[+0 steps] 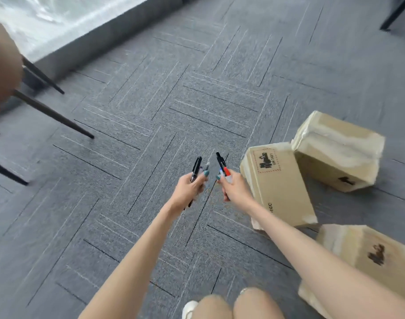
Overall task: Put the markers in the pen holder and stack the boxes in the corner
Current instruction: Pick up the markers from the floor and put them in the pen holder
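Left hand (190, 187) is curled round a bunch of black markers (196, 168), tips pointing away from the body. Looks like 2, maybe a 3rd grey one alongside; the blur makes the count unsure. Right hand (233, 189) grips the coloured markers (223, 168): 1 black, 1 red-capped, 1 with blue, so about 3. Both hands are held out over the floor (128, 134), near each other and apart.

Step in hand, my read: carrying markers to the pen holder. The pen holder is not in view, so it has to be found first. To do it well, hold both bunches firmly so none slips. Turn them upright over the holder and empty 1 hand at a time, not both at once.

There are 3 cardboard boxes on the floor on the right, 0 stacked. Box 1 (277, 180) sits just beside the right hand, printed face up. Box 2 (339, 153) seems to touch its far corner, turned at an angle. Box 3 (367, 254) lies nearer the body, partly behind the right forearm. They look best left until the markers are done.

At least 4 dark chair legs (54, 113) show on the left. 2 knees (256, 305) and 1 white shoe (189, 309) show at the bottom edge.
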Demonstrator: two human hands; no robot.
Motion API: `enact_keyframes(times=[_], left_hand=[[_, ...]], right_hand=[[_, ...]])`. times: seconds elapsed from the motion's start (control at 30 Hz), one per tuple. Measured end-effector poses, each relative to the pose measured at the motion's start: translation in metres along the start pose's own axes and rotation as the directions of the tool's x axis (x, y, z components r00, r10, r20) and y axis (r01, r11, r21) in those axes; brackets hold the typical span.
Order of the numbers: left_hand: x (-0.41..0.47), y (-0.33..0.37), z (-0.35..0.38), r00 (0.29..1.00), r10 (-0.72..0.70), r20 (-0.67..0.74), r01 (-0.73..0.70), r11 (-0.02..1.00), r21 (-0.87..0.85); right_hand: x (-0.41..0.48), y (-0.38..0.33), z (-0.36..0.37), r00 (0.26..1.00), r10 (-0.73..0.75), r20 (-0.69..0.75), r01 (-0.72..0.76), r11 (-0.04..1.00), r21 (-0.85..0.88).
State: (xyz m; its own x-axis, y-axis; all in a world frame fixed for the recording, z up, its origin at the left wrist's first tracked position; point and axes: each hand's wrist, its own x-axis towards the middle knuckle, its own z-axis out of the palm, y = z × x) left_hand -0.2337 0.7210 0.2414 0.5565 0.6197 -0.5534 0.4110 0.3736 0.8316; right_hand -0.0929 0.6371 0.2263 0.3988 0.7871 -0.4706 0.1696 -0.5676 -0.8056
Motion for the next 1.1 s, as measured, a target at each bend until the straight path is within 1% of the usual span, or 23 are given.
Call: enact_keyframes(times=[0.1,0.23,0.37,0.47,0.53,0.6,0.73,0.83,1.0,1.1], left_hand=[[-0.050,0.080,0.014,1.000,0.002,0.006,-0.003,0.999,0.039],[-0.109,0.189,0.032,1.000,0.009,0.003,-0.009,0.998,0.058],[-0.151,0.290,0.053,0.999,0.039,0.008,-0.039,0.999,-0.007],[-0.174,0.351,0.073,0.996,0.062,0.064,-0.061,0.998,-0.013],[-0.185,0.381,0.086,0.994,0.072,0.082,-0.072,0.997,-0.003],[-0.191,0.404,0.098,0.993,0.075,0.089,-0.077,0.997,0.011],[-0.186,0.440,0.107,0.987,0.058,0.149,-0.063,0.998,0.027],[-0.165,0.466,0.102,0.982,0.062,0.180,-0.076,0.995,0.071],[-0.105,0.518,0.078,0.974,0.054,0.220,-0.087,0.986,0.141],[-0.053,0.552,0.061,0.960,0.041,0.277,-0.096,0.978,0.187]], right_hand=[[-0.051,-0.066,-0.049,0.998,0.053,-0.031,-0.052,0.998,0.017],[-0.113,-0.149,-0.121,0.996,0.091,-0.025,-0.091,0.995,0.033],[-0.156,-0.211,-0.192,0.990,0.137,-0.034,-0.134,0.988,0.083],[-0.178,-0.251,-0.240,0.990,0.134,-0.041,-0.127,0.984,0.127],[-0.192,-0.274,-0.265,0.990,0.134,-0.041,-0.125,0.975,0.185],[-0.201,-0.289,-0.283,0.987,0.142,-0.069,-0.124,0.969,0.215],[-0.205,-0.308,-0.308,0.986,0.131,-0.104,-0.106,0.970,0.219],[-0.194,-0.323,-0.320,0.983,0.143,-0.119,-0.111,0.965,0.237],[-0.136,-0.364,-0.334,0.972,0.180,-0.150,-0.145,0.965,0.218],[-0.091,-0.395,-0.347,0.963,0.198,-0.181,-0.154,0.961,0.232]])
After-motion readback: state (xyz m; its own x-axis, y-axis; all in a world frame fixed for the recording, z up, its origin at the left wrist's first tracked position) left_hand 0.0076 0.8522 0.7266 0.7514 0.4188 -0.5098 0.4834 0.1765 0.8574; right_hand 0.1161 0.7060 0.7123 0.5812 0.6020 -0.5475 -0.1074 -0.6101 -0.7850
